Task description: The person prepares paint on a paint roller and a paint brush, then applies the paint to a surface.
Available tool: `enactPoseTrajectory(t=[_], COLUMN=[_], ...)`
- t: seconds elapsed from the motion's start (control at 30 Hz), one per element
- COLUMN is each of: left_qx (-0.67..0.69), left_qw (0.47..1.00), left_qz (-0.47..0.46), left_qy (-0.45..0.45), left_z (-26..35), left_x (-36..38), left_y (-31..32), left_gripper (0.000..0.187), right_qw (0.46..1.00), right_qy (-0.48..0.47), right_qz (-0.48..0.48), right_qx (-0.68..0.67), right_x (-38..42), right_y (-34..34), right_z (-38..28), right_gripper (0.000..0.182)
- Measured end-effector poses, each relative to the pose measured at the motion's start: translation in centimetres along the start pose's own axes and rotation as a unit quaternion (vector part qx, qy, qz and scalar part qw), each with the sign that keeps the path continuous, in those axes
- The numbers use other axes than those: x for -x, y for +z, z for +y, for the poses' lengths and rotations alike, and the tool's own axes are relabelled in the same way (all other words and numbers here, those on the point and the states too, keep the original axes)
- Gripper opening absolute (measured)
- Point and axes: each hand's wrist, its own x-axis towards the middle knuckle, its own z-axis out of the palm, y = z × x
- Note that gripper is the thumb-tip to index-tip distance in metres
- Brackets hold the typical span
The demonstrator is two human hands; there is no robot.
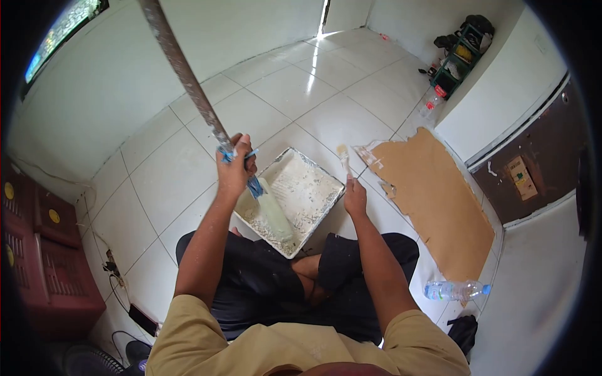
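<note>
My left hand (237, 164) is closed around the lower part of a long paint-spattered pole (188, 78), where blue strips are tied. Below it a pale roller (273, 212) lies in the left part of a white paint tray (310, 182) crusted with paint. To the right of the tray, my right hand (355, 195) grips the handle of a small paintbrush (344, 158), its bristles pointing up and away from me. The brush is held beside the tray's right corner, apart from the roller.
A torn brown cardboard sheet (433, 200) lies on the tiles at right, with a clear bottle (456, 290) by its near end. Farther back are a red-capped bottle (433, 100) and a green rack (456, 66). Maroon plastic drawers (56, 250), cables and a fan (94, 360) are at left.
</note>
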Motion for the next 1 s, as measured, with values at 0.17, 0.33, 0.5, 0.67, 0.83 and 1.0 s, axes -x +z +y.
enactPoseTrajectory(t=[0.17,0.33,0.5,0.67,0.83,1.0], left_qx=[-0.061,-0.051,-0.013,0.009,-0.002,-0.016], left_qw=[0.997,0.995,0.998,0.998,0.997,0.998], left_qz=[0.017,-0.005,0.001,0.007,-0.001,0.017], left_qy=[0.05,0.082,0.065,0.06,0.08,0.052], left_z=[-1.9,-5.0,-4.7,-3.9,-1.1,-6.2], left_x=[0.2,0.3,-2.6,-2.6,-0.6,-0.6], left_y=[1.8,2.7,3.4,2.4,2.7,1.4], left_gripper=[0.034,0.032,0.033,0.035,0.035,0.019], right_qw=[0.967,0.996,0.999,0.944,0.982,0.99], right_qy=[-0.04,-0.01,0.024,0.001,-0.038,-0.062], right_qz=[0.102,-0.023,0.038,-0.232,-0.098,0.123], right_qx=[-0.228,0.081,0.009,0.234,0.159,0.005], right_x=[0.7,0.6,0.6,2.1,0.8,0.1], right_y=[-3.6,-0.4,-1.6,-0.6,-0.2,-1.9], right_z=[-4.6,0.5,-2.1,1.5,-0.2,-2.1], right_gripper=[0.043,0.042,0.049,0.051,0.049,0.044])
